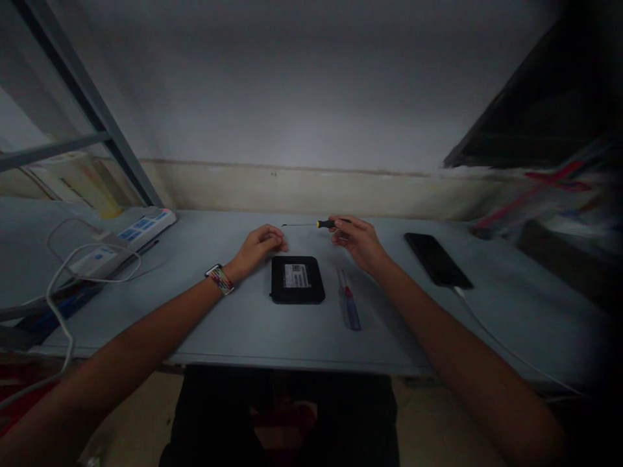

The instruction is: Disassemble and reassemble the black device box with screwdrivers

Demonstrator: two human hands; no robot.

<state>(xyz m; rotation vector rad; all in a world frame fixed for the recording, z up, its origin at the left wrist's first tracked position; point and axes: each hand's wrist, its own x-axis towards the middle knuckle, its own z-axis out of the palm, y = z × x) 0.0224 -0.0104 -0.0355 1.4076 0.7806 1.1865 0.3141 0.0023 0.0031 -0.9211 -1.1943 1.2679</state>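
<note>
My right hand [357,241] is closed around the black and yellow handle of a thin screwdriver [325,224]. Its shaft lies level and points left, with a small dark tip. Just below that tip, my left hand [263,248] rests with curled fingers; whatever they hold, if anything, is hidden. Between and below the hands lies a flat black square box [311,285] with a white label facing up. A second screwdriver [351,310], with a clear purple handle, lies on the table right of the box.
On the right a black phone [433,258] lies with a white cable plugged in. A white power strip [124,243] with looped cables occupies the left side. Behind the blue-grey table [224,337] stands a wall, and a metal frame [104,123] rises at left.
</note>
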